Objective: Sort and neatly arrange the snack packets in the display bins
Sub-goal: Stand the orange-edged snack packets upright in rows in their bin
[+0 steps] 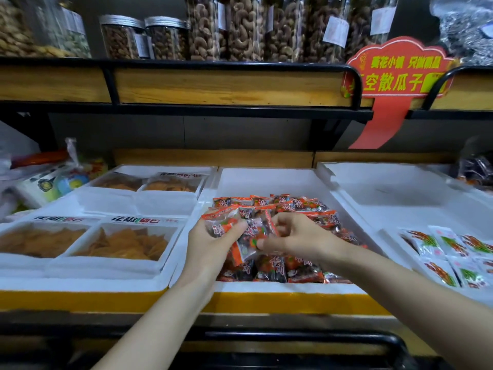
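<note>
1. The left hand (pixel 210 244) was curled round a bundle (pixel 222 222) of orange-and-black packets, with its thumb laid across the front of them.
2. The right hand (pixel 298 236) pinched a single packet (pixel 249 245) between thumb and fingertips, and its other fingers were loosely bent.
3. That packet lay between the two hands and touched the bundle. Its long axis ran roughly from far to near, and its near end dipped toward the person and a little to the left.
4. Both hands hovered over the middle bin (pixel 266 180), just above its pile (pixel 293 206) of like packets. The pile stood in rough rows at the back and along the front edge.
5. Judged from this, the step was gathering matching packets into one stack.
   - The right hand held the packet's right edge, and the bundle lay directly to its left.
   - The packet would probably have to travel left and turn to lie parallel with the bundle.
   - The left hand was already against it and looked the nearer to receive it.
6. Bare bin floor showed behind the pile, on the far side of both hands.
7. The right bin (pixel 373 188) held white packets (pixel 440 252) at its near corner, well apart from the hands. Chip trays (pixel 125 244) sat to the left.
</note>
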Motion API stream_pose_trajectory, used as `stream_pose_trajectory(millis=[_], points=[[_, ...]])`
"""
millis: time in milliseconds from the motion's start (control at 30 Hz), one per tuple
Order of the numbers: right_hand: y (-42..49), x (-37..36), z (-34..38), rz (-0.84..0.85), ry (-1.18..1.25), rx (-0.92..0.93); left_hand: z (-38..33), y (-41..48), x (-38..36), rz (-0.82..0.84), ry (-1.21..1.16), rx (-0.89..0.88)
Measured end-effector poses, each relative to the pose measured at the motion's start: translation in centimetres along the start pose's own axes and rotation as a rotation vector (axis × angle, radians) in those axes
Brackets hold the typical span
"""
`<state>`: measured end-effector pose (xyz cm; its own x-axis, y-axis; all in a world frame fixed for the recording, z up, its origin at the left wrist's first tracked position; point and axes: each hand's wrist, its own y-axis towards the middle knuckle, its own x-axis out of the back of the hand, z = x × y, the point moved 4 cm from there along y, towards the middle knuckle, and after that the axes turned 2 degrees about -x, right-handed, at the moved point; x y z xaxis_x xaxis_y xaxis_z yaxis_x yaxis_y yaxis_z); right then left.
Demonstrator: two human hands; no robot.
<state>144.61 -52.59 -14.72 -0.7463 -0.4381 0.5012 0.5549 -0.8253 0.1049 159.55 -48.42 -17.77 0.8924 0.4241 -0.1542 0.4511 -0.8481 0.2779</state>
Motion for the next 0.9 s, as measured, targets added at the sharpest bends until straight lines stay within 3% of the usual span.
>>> stream_pose_trajectory(millis=[133,200,333,467,633,900], points=[[-0.9,-0.8,0.0,0.017,-0.387,0.124,-2.1,-0.3,0.5,0.218,0.389,-0.133],[-1.3,-1.3,0.8,0.047,-0.41,0.173,-2.9,-0.5,0.7,0.257,0.475,-0.167],[-0.7,-1.2,1.7,-0.042,-0.359,0.186,-4.3,-0.4,2.8,0.084,0.376,-0.222],[1.2,-1.5,1.2,-0.199,-0.157,0.083,-4.0,0.3,6.2,-0.113,0.273,-0.171],[4.4,-4.6,0.0,-0.224,-0.027,-0.071,-3.3,-0.5,8.3,-0.145,0.224,-0.151],[5.6,-8.7,-0.8,-0.248,-0.321,-0.007,-2.6,-0.8,9.7,-0.163,0.227,-0.137]])
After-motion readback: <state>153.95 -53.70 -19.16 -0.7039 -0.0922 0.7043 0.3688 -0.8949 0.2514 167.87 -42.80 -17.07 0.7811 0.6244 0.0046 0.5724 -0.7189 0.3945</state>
